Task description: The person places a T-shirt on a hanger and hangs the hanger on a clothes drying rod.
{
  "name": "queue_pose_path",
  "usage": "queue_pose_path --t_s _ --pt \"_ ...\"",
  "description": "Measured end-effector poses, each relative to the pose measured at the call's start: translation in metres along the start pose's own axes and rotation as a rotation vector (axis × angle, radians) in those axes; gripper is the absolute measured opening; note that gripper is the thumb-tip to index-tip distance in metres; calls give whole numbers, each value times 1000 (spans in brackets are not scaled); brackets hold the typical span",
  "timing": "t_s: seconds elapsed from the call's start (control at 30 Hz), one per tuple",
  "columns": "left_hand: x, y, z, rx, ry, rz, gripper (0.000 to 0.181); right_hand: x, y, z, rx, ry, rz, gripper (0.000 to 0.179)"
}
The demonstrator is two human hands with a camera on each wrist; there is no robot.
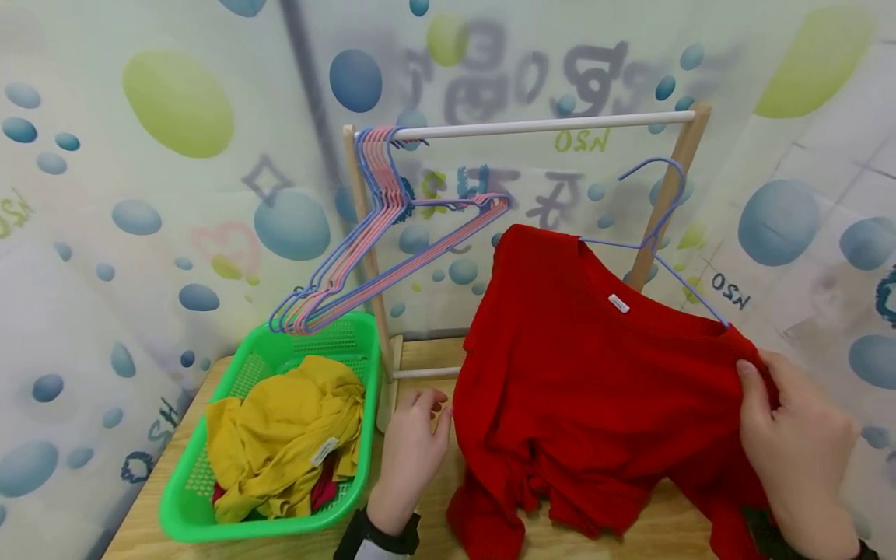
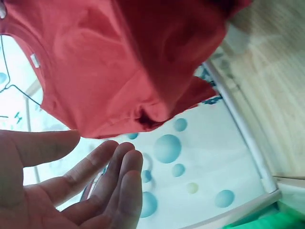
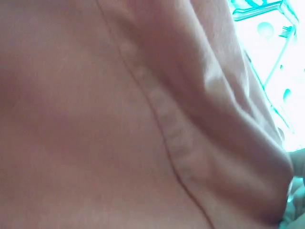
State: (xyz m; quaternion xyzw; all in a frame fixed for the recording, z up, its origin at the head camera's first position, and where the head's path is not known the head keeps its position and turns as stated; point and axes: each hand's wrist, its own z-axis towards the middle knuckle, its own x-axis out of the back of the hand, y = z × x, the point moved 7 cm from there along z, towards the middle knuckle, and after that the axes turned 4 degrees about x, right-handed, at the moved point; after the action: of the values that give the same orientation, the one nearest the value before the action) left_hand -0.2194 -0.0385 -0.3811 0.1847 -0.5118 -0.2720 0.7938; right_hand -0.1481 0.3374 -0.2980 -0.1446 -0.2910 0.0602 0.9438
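A red long-sleeved top (image 1: 602, 397) hangs on a blue-purple hanger (image 1: 658, 233), whose hook stands free above the neckline, below the rack's bar. My right hand (image 1: 798, 443) grips the top at its right-hand shoulder, thumb in front; whether it also grips the hanger inside the cloth is hidden. Beside the top's left-hand edge is my left hand (image 1: 413, 443), holding nothing. In the left wrist view the left hand's fingers (image 2: 126, 167) are loosely bent, just below the red cloth (image 2: 109, 86). Cloth fills most of the right wrist view.
A wooden rack with a white bar (image 1: 546, 126) stands behind the top. Several pink and blue hangers (image 1: 343, 264) hang at its left end, above a green basket (image 1: 171, 505). Yellow clothing (image 1: 301, 420) with some dark red cloth lies in the basket on the wooden table (image 1: 140, 537).
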Motion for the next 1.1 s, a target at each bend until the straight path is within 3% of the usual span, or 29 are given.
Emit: queue_pose_path --t_s 0.23,0.53,0.8,1.1 --pt "-8 -11 1 36 -4 29 7 -8 6 8 -68 67 -42 35" --pt "-9 -16 3 52 -13 49 8 -16 7 26 -74 197 -39 42" --pt "-12 -19 4 73 -30 55 8 -19 2 45 -98 263 -42 48" --pt "-15 -24 5 120 -67 58 7 -21 -9 65 -57 200 -58 40"
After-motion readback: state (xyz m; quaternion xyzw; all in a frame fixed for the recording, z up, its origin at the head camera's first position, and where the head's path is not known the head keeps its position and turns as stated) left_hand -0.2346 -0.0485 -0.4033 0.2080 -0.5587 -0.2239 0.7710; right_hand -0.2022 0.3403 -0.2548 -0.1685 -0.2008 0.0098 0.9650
